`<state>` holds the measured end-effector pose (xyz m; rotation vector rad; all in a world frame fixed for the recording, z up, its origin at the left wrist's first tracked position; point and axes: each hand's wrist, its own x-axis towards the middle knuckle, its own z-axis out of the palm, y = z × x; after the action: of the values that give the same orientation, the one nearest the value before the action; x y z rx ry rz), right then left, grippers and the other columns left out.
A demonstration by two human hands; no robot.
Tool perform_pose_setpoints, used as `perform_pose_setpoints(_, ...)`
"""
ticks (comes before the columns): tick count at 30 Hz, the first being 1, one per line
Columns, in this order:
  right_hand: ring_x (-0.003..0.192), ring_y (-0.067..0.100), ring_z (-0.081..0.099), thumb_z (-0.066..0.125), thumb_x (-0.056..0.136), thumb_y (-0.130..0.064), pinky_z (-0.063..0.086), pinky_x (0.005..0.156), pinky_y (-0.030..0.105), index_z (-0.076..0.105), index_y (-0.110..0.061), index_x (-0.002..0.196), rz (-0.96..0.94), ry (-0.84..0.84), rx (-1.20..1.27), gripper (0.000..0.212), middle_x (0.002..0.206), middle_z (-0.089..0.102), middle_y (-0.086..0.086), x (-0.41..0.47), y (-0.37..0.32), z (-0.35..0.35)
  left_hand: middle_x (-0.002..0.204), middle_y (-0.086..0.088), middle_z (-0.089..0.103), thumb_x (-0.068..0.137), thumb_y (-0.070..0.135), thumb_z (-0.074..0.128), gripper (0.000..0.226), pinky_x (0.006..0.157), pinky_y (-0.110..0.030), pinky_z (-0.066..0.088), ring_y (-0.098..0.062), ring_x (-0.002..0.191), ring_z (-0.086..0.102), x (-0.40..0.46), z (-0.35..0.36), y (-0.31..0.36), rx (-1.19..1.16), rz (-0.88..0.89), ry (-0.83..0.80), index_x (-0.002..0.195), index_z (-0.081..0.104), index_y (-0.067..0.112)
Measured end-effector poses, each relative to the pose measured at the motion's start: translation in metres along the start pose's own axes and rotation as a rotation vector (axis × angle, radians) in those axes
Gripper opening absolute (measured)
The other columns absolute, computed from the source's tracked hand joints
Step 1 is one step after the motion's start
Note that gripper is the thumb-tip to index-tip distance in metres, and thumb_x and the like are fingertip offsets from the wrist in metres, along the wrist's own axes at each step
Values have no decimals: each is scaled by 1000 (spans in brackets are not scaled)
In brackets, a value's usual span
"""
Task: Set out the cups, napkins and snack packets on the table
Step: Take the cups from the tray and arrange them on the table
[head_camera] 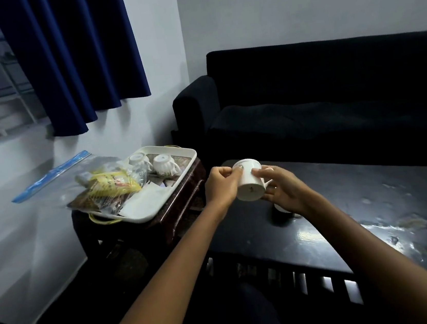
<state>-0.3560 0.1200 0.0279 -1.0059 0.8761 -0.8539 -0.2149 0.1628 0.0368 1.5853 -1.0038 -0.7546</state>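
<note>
Both hands hold one white ceramic cup [248,181] above the near-left part of the dark glossy coffee table [347,212]. The left hand [221,187] curls its fingers round the cup's left side, near the end turned away from the camera, and the right hand [283,191] cradles the opposite side with its fingers spread under and behind it, beside the small handle. The cup lies tilted on its side in the air, touching nothing but the hands; which end is the mouth I cannot tell. My guess is that it is being turned upright before being set down, since the cups left on the tray sit upside down.

Just below the right hand, part of another pale round object [282,208] shows on the tabletop, probably a cup already placed, though the hand hides most of it.

To the left, a white rectangular plastic tray [143,216] rests on a small dark wooden side table [183,189], just beside the coffee table. Two white ribbed cups [163,164] stand inverted at its far end. A clear zip bag with a blue seal [56,181], holding yellow and brown snack packets [110,186], lies across the tray's left side and overhangs the rim. White folded napkins [147,199] lie at its near end. Keeping everything on the tray puts each item within a short reach of the coffee table.

Most of the setting out seems still ahead.
</note>
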Motion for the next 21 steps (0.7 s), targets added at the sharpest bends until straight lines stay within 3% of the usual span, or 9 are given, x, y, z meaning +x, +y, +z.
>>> perform_pose_setpoints(2,69,14,67,71,77,-10,57,70,33,57,-7,120,-47,4,-6,46,96,62,8,-2,1,-4,107,-7,66,85,40,65,41,85,-38,52,-22,98,63,0,0,1,-44,-73,-98,109,62,7)
perform_pose_setpoints(4,75,18,68,74,73,-5,57,67,32,59,-10,112,-78,8,-5,43,94,65,6,-5,1,-7,103,-10,68,85,41,65,43,87,-40,53,-23,95,64,-2,-1,1,-60,-103,-200,106,67,4)
perform_pose_setpoints(7,85,20,67,78,62,0,57,62,27,59,-12,109,-126,-10,-34,52,94,65,6,-10,3,-12,92,-4,69,83,34,69,38,71,-29,53,-15,86,64,-3,-3,-3,-109,-83,-279,106,70,4)
perform_pose_setpoints(11,92,20,64,75,65,8,58,75,31,54,-15,118,-186,8,-159,61,102,64,7,-16,4,-24,98,3,68,79,28,75,31,62,-15,43,-7,89,62,-6,1,-8,-96,-43,-311,104,67,13)
perform_pose_setpoints(15,102,14,60,79,62,5,51,80,25,50,-20,127,-298,47,-578,75,114,61,-3,-26,2,-35,113,-5,66,71,15,82,55,87,-29,53,-16,104,62,-12,11,-12,-70,26,-316,119,58,8)
perform_pose_setpoints(17,108,18,57,78,63,7,52,86,31,45,-18,134,-324,60,-684,82,120,57,-1,-29,3,-40,115,-5,65,67,13,85,60,92,-32,53,-17,106,62,-15,19,-17,-49,56,-327,119,56,9)
perform_pose_setpoints(21,119,23,50,76,67,4,48,98,46,35,-15,142,-332,83,-818,88,134,44,7,-37,9,-54,114,-4,65,65,11,85,62,84,-20,50,-13,102,62,-22,40,-25,1,116,-344,119,55,9)
